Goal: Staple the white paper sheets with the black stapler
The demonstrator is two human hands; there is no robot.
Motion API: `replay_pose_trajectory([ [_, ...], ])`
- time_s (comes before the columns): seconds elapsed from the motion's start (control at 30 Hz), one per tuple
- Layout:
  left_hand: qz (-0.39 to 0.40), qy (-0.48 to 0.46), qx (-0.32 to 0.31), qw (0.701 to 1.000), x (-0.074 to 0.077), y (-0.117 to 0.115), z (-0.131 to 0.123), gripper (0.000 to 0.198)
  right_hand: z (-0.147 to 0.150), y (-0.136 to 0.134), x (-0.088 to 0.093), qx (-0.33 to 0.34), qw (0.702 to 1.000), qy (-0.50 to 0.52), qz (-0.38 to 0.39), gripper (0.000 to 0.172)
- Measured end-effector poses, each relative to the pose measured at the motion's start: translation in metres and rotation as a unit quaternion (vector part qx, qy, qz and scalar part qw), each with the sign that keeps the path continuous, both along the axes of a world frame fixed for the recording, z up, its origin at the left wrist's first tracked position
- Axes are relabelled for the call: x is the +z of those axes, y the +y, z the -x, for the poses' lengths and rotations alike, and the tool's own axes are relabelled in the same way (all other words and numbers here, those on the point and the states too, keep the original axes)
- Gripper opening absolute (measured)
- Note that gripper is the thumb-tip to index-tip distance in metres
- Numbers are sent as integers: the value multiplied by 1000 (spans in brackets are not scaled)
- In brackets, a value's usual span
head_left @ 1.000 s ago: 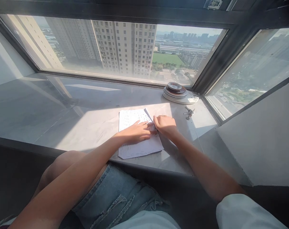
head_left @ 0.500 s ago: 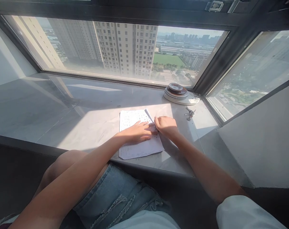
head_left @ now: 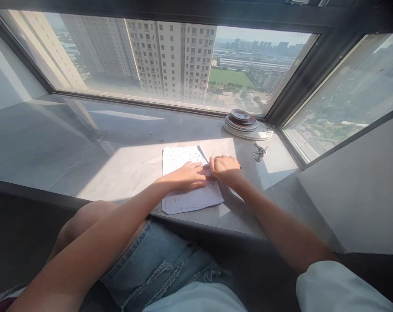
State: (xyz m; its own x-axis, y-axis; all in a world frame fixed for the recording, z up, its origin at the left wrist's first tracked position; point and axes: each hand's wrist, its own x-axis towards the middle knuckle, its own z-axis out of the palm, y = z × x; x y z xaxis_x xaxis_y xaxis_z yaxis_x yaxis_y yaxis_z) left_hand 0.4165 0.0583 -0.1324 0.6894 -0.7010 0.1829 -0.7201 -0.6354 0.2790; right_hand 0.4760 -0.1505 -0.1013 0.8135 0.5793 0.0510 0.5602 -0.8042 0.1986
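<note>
A stack of white printed sheets (head_left: 190, 200) lies on the window sill, its right edge turned up in a narrow raised strip (head_left: 202, 152). My left hand (head_left: 191, 175) rests flat on the sheets with its fingers spread, the fingertips close to that strip. Curled over the right edge of the stack is my right hand (head_left: 225, 168), its fingers closed and its knuckles up. A small dark and orange tip (head_left: 239, 166) shows beside the right hand; the rest of that thing is hidden, and its kind cannot be made out.
To the right of the sheets lies a bunch of keys (head_left: 260, 151). Behind it, a stack of plates (head_left: 245, 126) with a dark round dish (head_left: 241, 116) on top stands in the window corner. My knees are below the sill's front edge (head_left: 196, 223).
The view has tilted down slightly. My right hand has shifted a little, and the dark and orange tip now shows beside it. My left hand stays flat on the sheets.
</note>
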Motion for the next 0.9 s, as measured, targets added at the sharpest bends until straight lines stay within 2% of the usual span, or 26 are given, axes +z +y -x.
replay_pose_trajectory([
  [0.1, -2, 10, 9, 1000, -1, 1, -1, 32, 1, 0, -2, 13, 1000, -10, -2, 40],
  [0.37, -3, 37, 10, 999, -4, 3, -1, 35, 2, 3, -12, 25, 999, -23, -22, 50],
  [0.9, -20, 43, 5, 999, 1, 2, 0, 39, 11, 11, 4, -16, 1000, 20, -9, 49],
])
